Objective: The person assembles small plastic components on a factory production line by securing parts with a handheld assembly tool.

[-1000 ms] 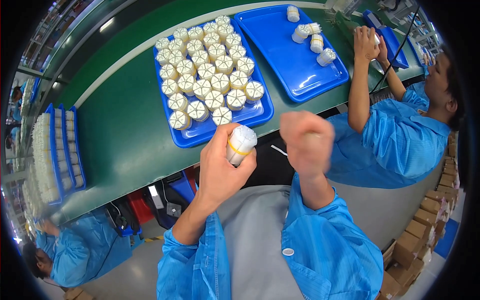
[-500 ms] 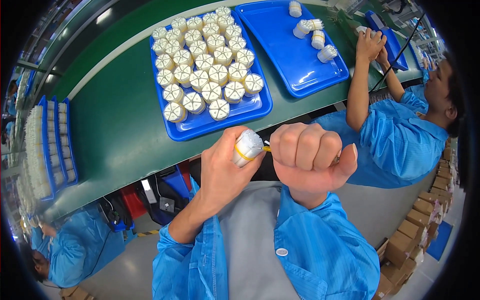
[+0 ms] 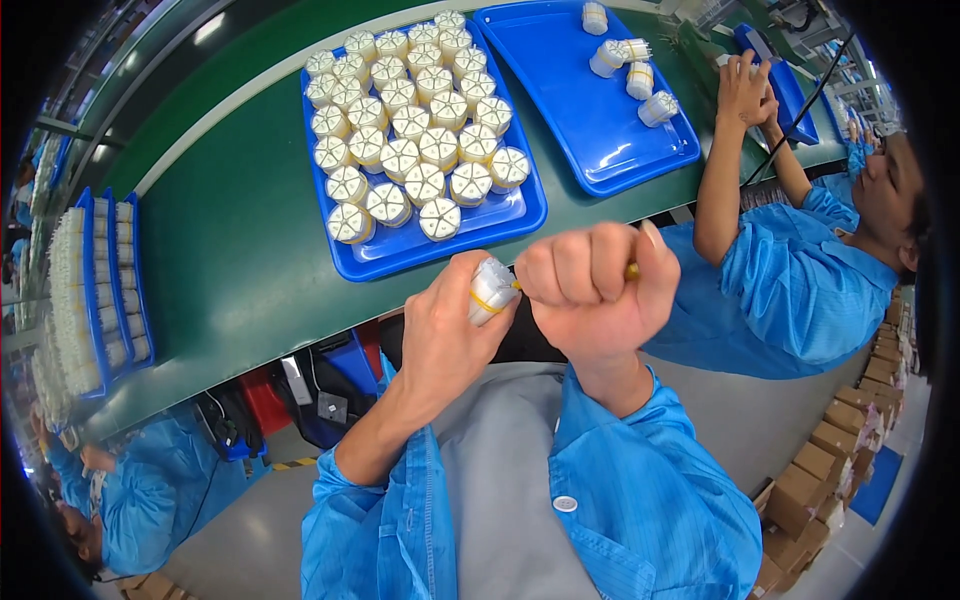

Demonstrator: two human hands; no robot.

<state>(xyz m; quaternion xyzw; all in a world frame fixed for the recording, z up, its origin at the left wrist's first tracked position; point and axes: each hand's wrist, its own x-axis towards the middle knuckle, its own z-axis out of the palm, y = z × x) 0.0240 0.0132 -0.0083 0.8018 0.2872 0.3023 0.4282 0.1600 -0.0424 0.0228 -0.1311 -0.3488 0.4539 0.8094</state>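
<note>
- Workbench (image 3: 230, 220), green: runs beyond both hands, a pale strip along its far side.
- Left hand (image 3: 440, 325): forearm raised from the lower edge, back of the hand uppermost, fingers curled round a bundle, thumb along its near side.
- Bundle (image 3: 490, 283), white, yellow band (image 3: 487, 302) about it: in the left hand's grip, just left of the right fist; tilted, upper end exposed.
- Right hand (image 3: 597, 275): closed fist, palm side turned up, fingers folded in, thumb raised on the outer side; forearm upright from a blue sleeve (image 3: 650, 480).
- Yellow piece (image 3: 632, 271): gripped in the right fist, showing beside the thumb, and yellow again next to the bundle; mostly hidden, kind and contact unclear.
- Full tray (image 3: 362, 268), blue: beyond the left hand, with rows of upright banded bundles (image 3: 410, 122).
- Second tray (image 3: 590, 145), blue: beyond the right hand, angled, five bundles near its right side, some lying over.
- Tray stack (image 3: 133, 300), blue, white pieces between: well left of the left hand.
- Co-worker (image 3: 775, 275), blue coat: right of the right hand, both hands raised together.
- Another co-worker (image 3: 165, 480), blue coat: far left of the left forearm.
- Cartons (image 3: 795, 500), brown: beyond the right sleeve.
</note>
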